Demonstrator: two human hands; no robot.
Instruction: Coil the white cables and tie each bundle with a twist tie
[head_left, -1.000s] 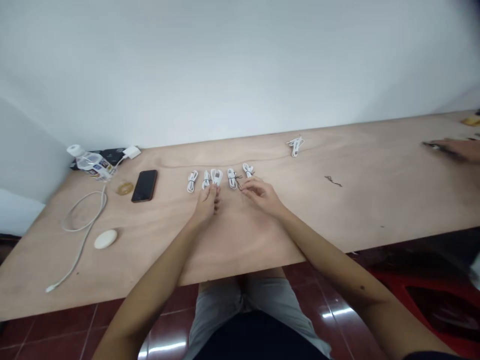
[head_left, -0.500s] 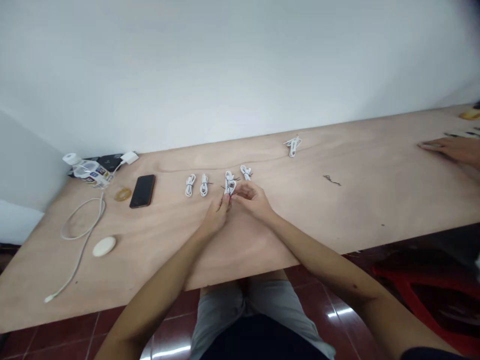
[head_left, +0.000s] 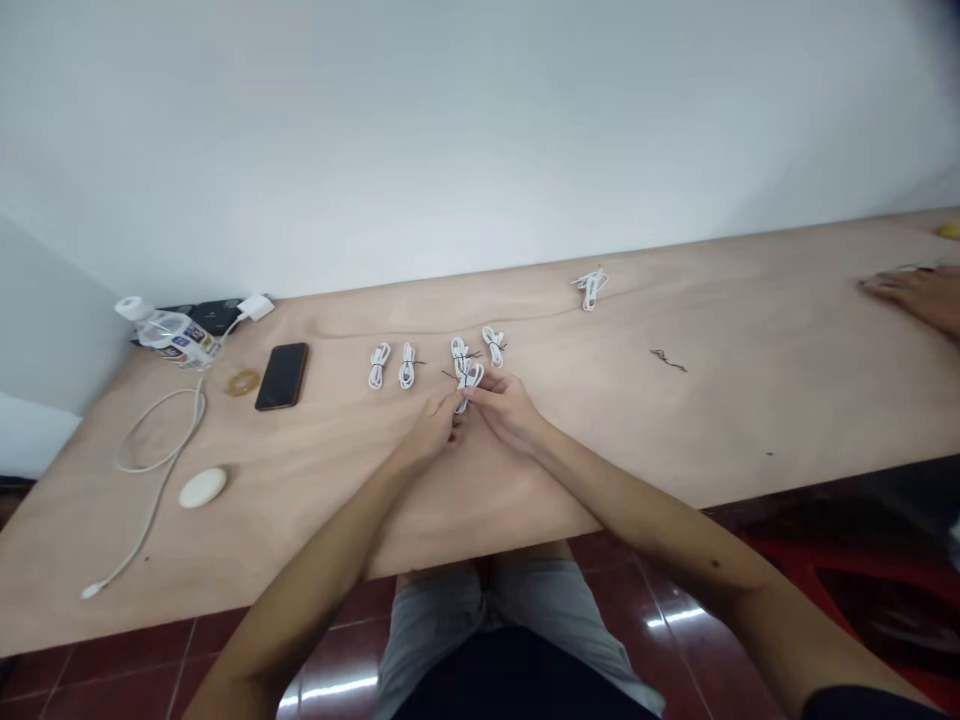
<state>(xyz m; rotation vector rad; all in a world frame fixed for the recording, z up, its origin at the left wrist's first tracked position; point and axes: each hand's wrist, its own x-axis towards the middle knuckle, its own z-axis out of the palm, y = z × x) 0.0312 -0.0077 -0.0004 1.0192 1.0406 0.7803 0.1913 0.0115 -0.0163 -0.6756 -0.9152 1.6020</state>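
My left hand [head_left: 433, 431] and my right hand [head_left: 508, 407] meet over the wooden table [head_left: 750, 400], both pinching one small coiled white cable bundle [head_left: 468, 378] with a thin dark tie around it. Behind them lie more coiled white cable bundles in a row: two at the left [head_left: 379, 364] [head_left: 407, 364], one just behind the held one [head_left: 458, 350], and one at the right [head_left: 493, 345]. Another coiled cable bundle [head_left: 592, 287] lies apart near the wall. A loose dark twist tie [head_left: 667, 359] rests to the right.
A black phone [head_left: 282, 375], a roll of tape [head_left: 242, 382], a lying water bottle [head_left: 169, 330], a white charger with long cable [head_left: 161, 450] and a white oval object [head_left: 202, 487] sit at the left. Another person's hand [head_left: 911, 294] rests at the far right.
My left hand lifted one bundle out of the row and brought it toward me. My right hand joined it, and both now grip that bundle closer to the row's right part.
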